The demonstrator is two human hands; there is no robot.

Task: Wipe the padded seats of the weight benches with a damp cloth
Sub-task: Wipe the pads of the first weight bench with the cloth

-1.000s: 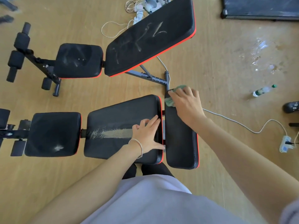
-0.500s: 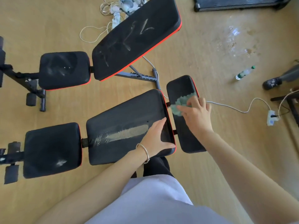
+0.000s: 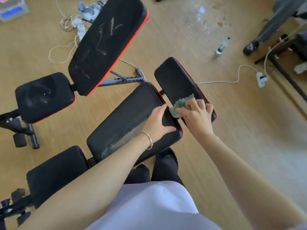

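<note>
Sliding nearer down the end pad [image 3: 176, 77], right fingers [image 3: 183, 112] press cloth [image 3: 180, 103]; left fingers [image 3: 159, 109] flat.

Gym room: 2 weight benches [image 3: 126, 117].

The single head-worn camera is looking steeply down, sitting close above the left grip [image 3: 157, 120] and right grip [image 3: 197, 117], floor [image 3: 232, 146] spreading beyond them.

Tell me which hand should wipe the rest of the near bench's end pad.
Right. The right hand presses the green cloth on that end pad. The left hand rests on the neighbouring back pad and holds no cloth.
</note>
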